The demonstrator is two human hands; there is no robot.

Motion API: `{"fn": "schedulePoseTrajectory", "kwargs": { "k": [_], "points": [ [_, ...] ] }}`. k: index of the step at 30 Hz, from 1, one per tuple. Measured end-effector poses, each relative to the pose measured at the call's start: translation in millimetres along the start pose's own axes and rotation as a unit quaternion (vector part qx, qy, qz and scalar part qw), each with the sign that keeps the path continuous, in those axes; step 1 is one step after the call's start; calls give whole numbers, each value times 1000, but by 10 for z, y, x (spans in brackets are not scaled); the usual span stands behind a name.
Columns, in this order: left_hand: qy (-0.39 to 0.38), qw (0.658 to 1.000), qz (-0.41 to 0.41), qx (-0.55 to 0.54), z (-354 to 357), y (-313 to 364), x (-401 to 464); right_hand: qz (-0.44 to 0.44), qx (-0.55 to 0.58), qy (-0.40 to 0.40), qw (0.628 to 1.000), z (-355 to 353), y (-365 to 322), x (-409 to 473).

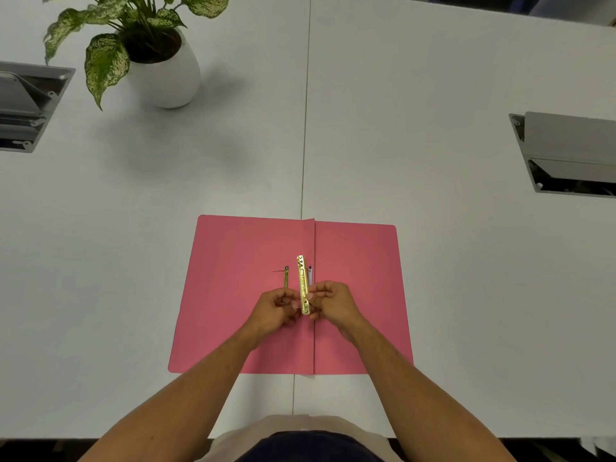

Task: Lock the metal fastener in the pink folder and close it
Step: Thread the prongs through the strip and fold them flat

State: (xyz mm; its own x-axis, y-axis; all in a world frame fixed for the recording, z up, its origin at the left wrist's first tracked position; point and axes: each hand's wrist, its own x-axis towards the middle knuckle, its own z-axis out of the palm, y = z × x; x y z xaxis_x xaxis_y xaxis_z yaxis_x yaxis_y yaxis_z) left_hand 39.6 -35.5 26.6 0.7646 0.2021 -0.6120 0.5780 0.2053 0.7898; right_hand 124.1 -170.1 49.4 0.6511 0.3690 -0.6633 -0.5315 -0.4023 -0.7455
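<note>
Head view: flat pink card folder (353, 295) lies open on the white table (433, 161), near its front edge. Both hands work at the spine. Right hand (333, 305) pinches the gold metal fastener bar (303, 285) w/ fingertips; bar is lifted, near-upright. Left hand (276, 308) is curled on the lower end of a thin gold prong (286, 278), exact hold hard to tell. Judged: bar not yet seated, so locking & closing both remain.
</note>
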Motion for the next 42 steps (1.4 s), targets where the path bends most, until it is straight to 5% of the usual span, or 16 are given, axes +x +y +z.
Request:
{"fn": "schedulePoseTrajectory", "kwargs": {
  "k": [26,42],
  "points": [
    [32,977,85,193,151,16,106,0,16,19,1000,-13,-52,7],
    [33,981,74,179,156,63,120,0,3,34,999,-25,-74,-12]
  ]
}}
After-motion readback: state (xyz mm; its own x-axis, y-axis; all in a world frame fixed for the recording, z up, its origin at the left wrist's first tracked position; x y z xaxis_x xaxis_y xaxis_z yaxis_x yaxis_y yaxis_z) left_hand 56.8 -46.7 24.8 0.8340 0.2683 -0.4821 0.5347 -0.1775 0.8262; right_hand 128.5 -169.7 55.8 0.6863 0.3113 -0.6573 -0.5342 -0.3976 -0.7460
